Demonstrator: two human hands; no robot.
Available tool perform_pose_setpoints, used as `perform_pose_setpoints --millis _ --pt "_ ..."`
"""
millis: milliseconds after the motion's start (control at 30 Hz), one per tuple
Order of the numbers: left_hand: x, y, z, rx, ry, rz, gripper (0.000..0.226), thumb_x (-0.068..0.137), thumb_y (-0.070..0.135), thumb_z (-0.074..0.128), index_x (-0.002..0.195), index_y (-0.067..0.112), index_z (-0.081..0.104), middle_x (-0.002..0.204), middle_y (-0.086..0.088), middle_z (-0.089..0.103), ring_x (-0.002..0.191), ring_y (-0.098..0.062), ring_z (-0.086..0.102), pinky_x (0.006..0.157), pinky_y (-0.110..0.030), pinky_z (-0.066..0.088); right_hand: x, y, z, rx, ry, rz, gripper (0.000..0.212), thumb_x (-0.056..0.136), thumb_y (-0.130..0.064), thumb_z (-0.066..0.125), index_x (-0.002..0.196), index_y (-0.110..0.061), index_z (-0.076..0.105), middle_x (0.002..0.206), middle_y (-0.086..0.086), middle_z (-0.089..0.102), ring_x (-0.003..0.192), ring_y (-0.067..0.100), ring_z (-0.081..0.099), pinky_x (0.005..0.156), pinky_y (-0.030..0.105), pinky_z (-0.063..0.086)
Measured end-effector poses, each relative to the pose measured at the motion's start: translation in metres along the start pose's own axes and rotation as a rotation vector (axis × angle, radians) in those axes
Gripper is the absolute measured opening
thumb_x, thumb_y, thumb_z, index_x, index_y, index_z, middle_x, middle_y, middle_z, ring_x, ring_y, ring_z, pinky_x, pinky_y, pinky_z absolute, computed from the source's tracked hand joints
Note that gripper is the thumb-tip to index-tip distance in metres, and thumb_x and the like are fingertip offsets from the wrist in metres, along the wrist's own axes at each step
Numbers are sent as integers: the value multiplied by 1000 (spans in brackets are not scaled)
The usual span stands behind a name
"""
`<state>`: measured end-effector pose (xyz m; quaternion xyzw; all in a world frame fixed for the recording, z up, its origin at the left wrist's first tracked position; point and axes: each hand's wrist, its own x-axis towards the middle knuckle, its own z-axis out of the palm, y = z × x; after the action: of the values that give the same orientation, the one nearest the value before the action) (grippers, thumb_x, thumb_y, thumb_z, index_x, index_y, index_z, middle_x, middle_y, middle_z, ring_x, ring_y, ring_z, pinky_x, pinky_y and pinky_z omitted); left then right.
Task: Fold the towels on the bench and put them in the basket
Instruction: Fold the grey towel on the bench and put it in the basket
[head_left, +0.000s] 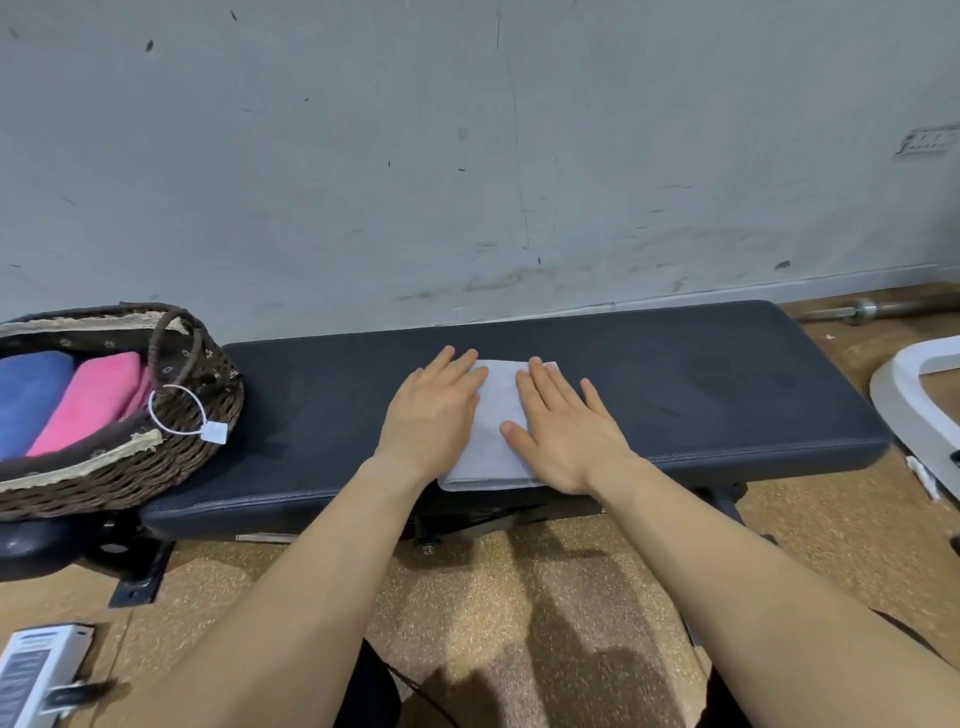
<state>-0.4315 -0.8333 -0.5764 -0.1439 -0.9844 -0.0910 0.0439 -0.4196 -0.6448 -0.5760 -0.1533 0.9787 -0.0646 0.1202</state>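
Left hand (434, 410) and right hand (563, 431) flat, fingers straight, pressing my folded towel (496, 415) mid-surface (701, 395), at its front edge. Risk: a careless lift lets the folds spring open, or the towel slides off before reaching the basket (208, 441) at left.

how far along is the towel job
Done: a blue towel and a pink towel lie folded in the basket. In hand: the left hand and right hand press flat on a folded pale grey towel on the bench. Left: putting that towel in the basket; no other loose towels show.
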Motion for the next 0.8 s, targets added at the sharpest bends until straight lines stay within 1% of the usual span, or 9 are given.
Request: perform_pose_setpoints --millis 167,267,367,467,533,600,633,700,800 --pt "-6 -8 8 -31 -175 -33 52 108 37 18 158 28 10 166 12 3 154 -19 1 123 -47 17 -2 8 9 83 -15 -8 74 100 -62 12 158 -24 -15 162 -9 -28 148 7 -26 123 47 -8" --pt "-6 -10 10 -53 -228 -39 53 108 40 13 158 29 2 166 14 -5 154 -20 -3 124 -49 12 -1 8 9 101 -26 -12 74 100 -62 12 157 -25 -17 161 -10 -30 147 6 -28 123 48 -9" --pt "-7 -12 9 -71 -252 -35 53 107 41 12 158 31 -1 165 16 -7 154 -19 -5 124 -50 8 -1 7 7 115 -37 -7 73 100 -62 13 157 -26 -17 160 -11 -31 147 6 -28 123 49 -9" --pt "-9 -9 8 -107 -207 -49 53 108 40 16 158 32 5 166 17 -1 154 -17 -1 124 -47 9 -2 5 6 128 -40 -4 74 101 -62 14 157 -26 -16 162 -10 -29 148 7 -27 123 50 -8" --pt "-13 -4 7 -147 -74 -118 55 106 41 28 158 29 16 165 12 14 152 -18 14 122 -42 19 -2 4 2 136 -36 -14 74 101 -61 19 159 -25 -10 164 -8 -23 150 10 -21 123 50 -5" --pt "-14 1 3 -136 81 -280 60 99 47 43 152 23 31 155 2 37 140 -24 34 110 -40 35 -2 3 -6 146 18 -29 72 101 -57 29 160 -22 6 168 -3 -8 154 17 -6 124 48 4" --pt "-15 2 -1 -111 106 -385 62 95 52 47 146 19 39 145 -3 46 131 -26 41 102 -40 40 -2 4 -10 156 63 -36 69 100 -55 35 159 -21 17 168 0 1 154 21 3 124 47 10" --pt "-15 4 -9 -85 7 -550 63 88 62 46 128 15 53 127 -7 53 119 -29 45 93 -41 42 -2 6 -18 202 127 -26 64 98 -49 44 154 -21 30 166 2 15 151 26 14 121 44 22" --pt "-14 6 -14 -130 -164 -596 61 84 66 43 113 14 58 119 -7 53 116 -30 42 89 -43 44 1 11 -24 242 138 2 66 97 -42 50 155 -21 27 165 0 17 150 25 13 118 43 27"
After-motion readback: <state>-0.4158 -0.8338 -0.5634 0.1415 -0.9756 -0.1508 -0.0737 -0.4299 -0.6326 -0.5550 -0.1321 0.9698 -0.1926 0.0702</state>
